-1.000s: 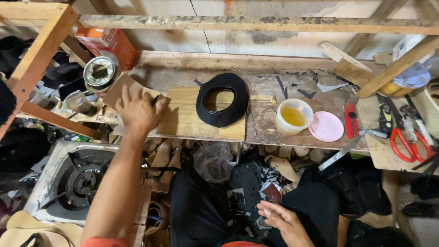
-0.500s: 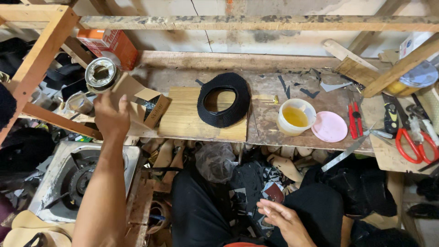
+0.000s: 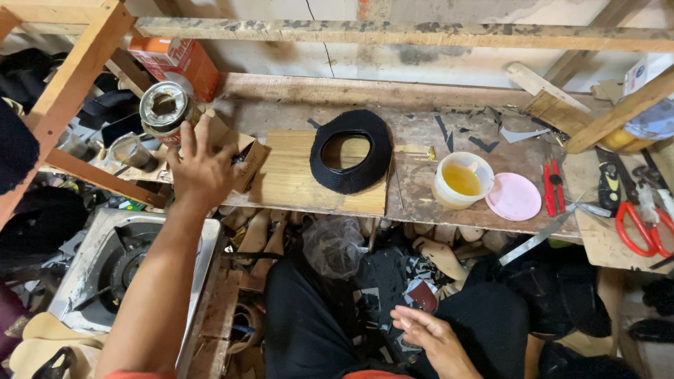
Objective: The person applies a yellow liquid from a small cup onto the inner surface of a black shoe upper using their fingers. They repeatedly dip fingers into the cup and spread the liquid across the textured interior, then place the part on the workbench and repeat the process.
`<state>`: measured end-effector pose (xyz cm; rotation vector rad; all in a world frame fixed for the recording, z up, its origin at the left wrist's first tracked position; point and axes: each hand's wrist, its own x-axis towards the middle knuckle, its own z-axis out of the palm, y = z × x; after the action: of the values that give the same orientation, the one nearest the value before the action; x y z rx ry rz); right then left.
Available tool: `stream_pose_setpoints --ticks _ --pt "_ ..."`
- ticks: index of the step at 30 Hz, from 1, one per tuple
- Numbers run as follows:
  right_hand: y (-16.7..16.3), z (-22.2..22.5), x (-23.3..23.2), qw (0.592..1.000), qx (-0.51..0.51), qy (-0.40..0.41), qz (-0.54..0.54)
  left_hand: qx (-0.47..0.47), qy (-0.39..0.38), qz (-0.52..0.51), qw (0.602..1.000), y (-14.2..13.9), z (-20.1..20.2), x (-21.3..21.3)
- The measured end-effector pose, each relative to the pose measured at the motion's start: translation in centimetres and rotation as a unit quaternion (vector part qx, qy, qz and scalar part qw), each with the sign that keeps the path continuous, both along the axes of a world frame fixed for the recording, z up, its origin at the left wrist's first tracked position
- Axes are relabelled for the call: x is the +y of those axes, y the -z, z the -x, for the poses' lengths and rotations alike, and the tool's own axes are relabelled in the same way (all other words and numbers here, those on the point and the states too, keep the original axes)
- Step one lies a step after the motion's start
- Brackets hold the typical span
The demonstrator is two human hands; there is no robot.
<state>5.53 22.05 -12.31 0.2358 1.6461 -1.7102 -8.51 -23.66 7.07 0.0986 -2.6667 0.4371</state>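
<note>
Your left hand [image 3: 200,168] is stretched out to the left end of the bench [image 3: 421,203], with the fingers spread wide. It lies on top of a small open cardboard box [image 3: 242,158], and the fingers reach almost to the open tin can [image 3: 166,109] just behind it. You are not pinching anything that can be seen. Your right hand [image 3: 432,337] rests low by your lap, loose and half open, with nothing in it.

The tin can sits right at the corner, beside the orange carton [image 3: 179,63]. If your fingers bump it, it could tip and roll off into the mess below. The box hangs near the bench edge too, so a hard push could knock it down onto the metal stove [image 3: 105,267] under it.

In the middle, the black ring-shaped piece [image 3: 351,151] lies on a flat wooden board [image 3: 309,175]. Next to it is a plastic cup of yellow liquid [image 3: 460,179] with its pink lid [image 3: 514,196] off. A swinging elbow could spill that cup over the board.

Red scissors [image 3: 642,231] and a long metal blade [image 3: 547,235] lie at the right, well away from your hands. The blade pokes over the edge, so your knee could catch it.
</note>
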Motion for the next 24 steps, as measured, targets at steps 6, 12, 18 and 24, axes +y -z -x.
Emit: stream_pose_setpoints --ticks 6,12,18,24 --pt "0.1 -0.3 0.3 1.000 0.002 -0.006 -0.009 -0.023 -0.001 -0.026 0.999 1.3 -0.2 0.3" --pt "0.0 -0.3 0.1 1.000 0.010 -0.006 0.005 0.005 0.147 -0.061 0.987 1.9 -0.1 0.5" --pt "-0.2 -0.3 0.3 1.000 0.006 0.005 -0.009 0.130 0.161 -0.268 0.941 1.7 0.1 1.1" --pt "0.1 -0.3 0.7 1.000 -0.011 0.011 0.011 0.032 0.141 -0.365 0.920 1.4 0.0 -0.1"
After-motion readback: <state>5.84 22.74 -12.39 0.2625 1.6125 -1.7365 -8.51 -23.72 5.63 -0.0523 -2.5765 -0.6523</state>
